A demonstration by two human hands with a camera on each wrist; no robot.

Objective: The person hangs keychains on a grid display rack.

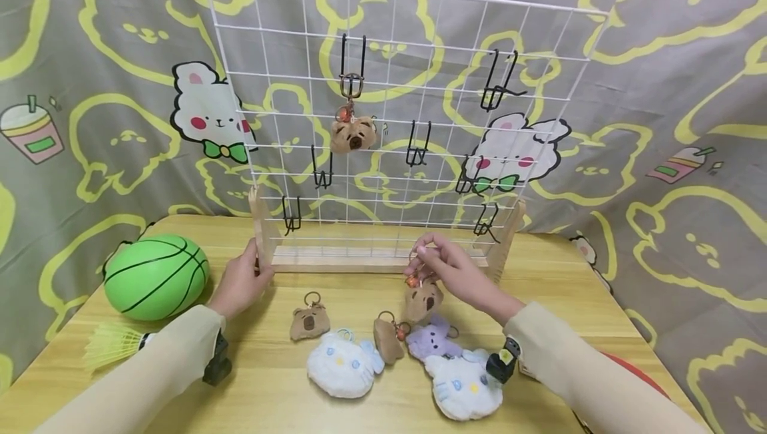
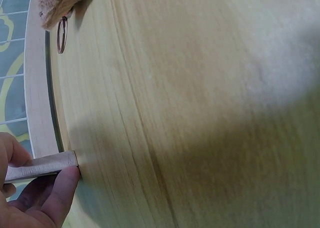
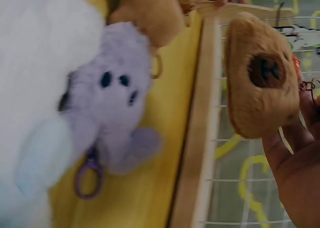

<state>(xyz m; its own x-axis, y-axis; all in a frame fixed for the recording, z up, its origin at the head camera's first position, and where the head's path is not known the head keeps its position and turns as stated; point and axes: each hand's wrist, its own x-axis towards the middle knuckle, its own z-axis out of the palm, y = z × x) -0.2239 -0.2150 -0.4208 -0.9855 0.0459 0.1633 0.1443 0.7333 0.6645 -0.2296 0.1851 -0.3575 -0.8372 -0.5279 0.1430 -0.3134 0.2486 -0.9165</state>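
My left hand [image 1: 238, 282] grips the wooden side foot [image 2: 47, 165] of the white wire grid rack [image 1: 392, 154], thumb on one face and fingers on the other. In front of the rack's right half, my right hand [image 1: 453, 271] pinches the metal ring of a brown bear plush keychain [image 3: 260, 75]. The bear hangs below my fingers, above the table, with a small orange charm [image 1: 412, 281] by its ring. Another brown bear keychain [image 1: 354, 134] hangs by its ring from a black hook [image 1: 352, 54] on the upper grid.
On the table lie two more brown bear keychains [image 1: 309, 322], a purple plush keychain [image 3: 117, 93] and two white cat plushes [image 1: 341, 364]. A green ball [image 1: 157, 277] and a yellow shuttlecock [image 1: 114, 347] are at the left. Several black hooks [image 1: 417, 144] bear nothing.
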